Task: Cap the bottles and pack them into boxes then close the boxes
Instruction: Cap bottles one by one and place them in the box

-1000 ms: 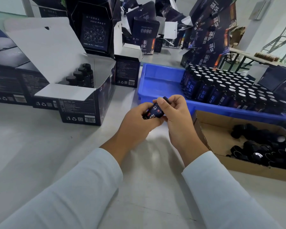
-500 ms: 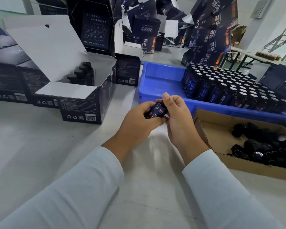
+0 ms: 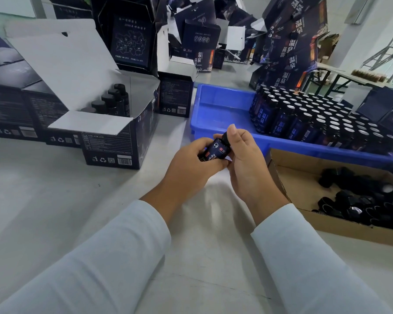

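At frame centre, left hand (image 3: 191, 164) still grips the bottle (image 3: 216, 151); right hand (image 3: 245, 155) fingers, shifted since earlier, now pinch its cap (image 3: 225, 137).

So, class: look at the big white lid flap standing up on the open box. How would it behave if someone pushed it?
The lid flap looks like thin card, so it would probably bend easily. It stands hinged along the open box, so a push would likely swing it. It seems light.
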